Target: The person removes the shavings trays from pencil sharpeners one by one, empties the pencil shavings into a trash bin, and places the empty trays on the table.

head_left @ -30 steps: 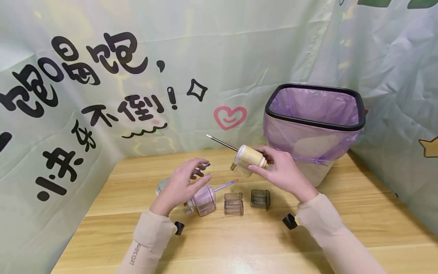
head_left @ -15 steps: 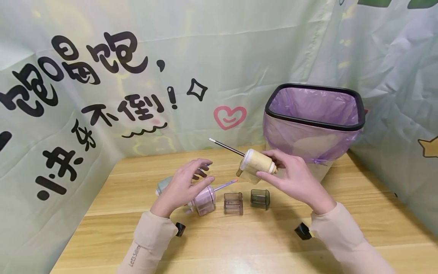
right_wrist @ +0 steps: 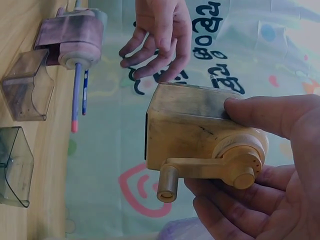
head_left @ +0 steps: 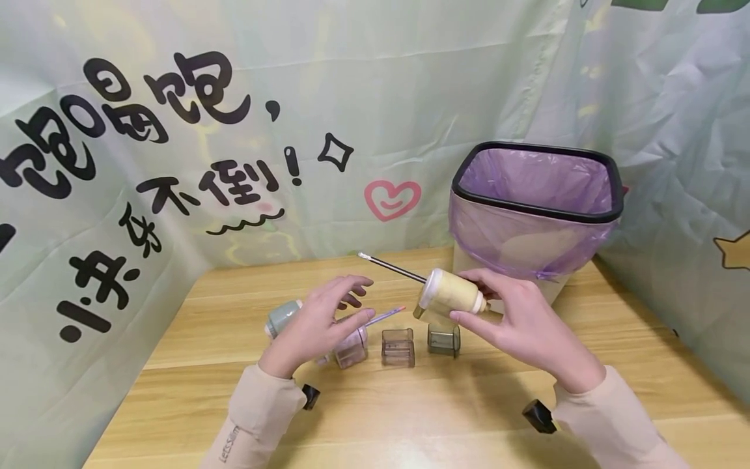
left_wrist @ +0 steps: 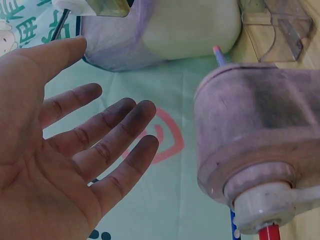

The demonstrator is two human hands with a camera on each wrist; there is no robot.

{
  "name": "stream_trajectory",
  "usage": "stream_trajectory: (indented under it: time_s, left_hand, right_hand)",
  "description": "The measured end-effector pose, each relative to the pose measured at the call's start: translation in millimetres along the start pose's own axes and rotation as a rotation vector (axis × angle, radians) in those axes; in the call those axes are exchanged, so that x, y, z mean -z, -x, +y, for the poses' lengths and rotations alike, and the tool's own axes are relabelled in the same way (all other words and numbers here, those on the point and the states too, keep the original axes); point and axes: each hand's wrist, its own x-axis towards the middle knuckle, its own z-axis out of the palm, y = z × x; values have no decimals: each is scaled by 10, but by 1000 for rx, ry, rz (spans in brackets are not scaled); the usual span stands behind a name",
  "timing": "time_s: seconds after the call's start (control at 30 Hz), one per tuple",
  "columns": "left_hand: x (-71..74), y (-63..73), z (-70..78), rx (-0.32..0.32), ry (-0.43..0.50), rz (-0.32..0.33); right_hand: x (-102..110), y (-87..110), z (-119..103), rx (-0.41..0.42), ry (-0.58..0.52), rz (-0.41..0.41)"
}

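My right hand (head_left: 521, 319) grips a yellow hand-crank pencil sharpener (head_left: 454, 292) over the table, thumb on one side and fingers beneath. Its crank handle (right_wrist: 167, 184) shows in the right wrist view. A dark pencil (head_left: 389, 266) sticks out of the sharpener's far end, pointing up and left. My left hand (head_left: 319, 319), fingers spread and holding nothing, hovers by a purple pencil sharpener (left_wrist: 250, 120); dark smudges mark its fingertips. From that sharpener juts a purple pencil (right_wrist: 76, 95) with a pink tip. My left hand partly hides a grey-green sharpener (head_left: 284, 316) in the head view.
Two see-through shavings drawers, one brownish (head_left: 398, 348) and one grey-green (head_left: 444, 340), stand on the wooden table (head_left: 410, 417) between the hands. A bin (head_left: 536, 215) with a purple liner stands at the back right. Printed cloth (head_left: 328, 85) hangs behind the table.
My right hand has moved right and nearer to me, lower in the head view, carrying the yellow sharpener with its pencil. The left hand has shifted only slightly.
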Motion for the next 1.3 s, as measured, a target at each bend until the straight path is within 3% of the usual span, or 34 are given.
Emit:
stream_trajectory:
  time_s: [0.43, 0.63, 0.83, 1.17, 1.3]
  left_hand:
    - [-59, -5, 135, 5, 38, -66]
    - [-124, -14, 165, -51, 26, -52]
    - [-211, -32, 201, -111, 84, -55]
    - [-271, -8, 317, -55, 188, -69]
    - [-314, -7, 330, -63, 230, -68]
  right_hand:
    - [111, 156, -123, 66, 42, 10]
    - [144, 210, -121, 65, 50, 21]
    - [164, 231, -148, 75, 50, 19]
    - [142, 237, -184, 87, 10, -4]
    - [113, 233, -190, 99, -7, -13]
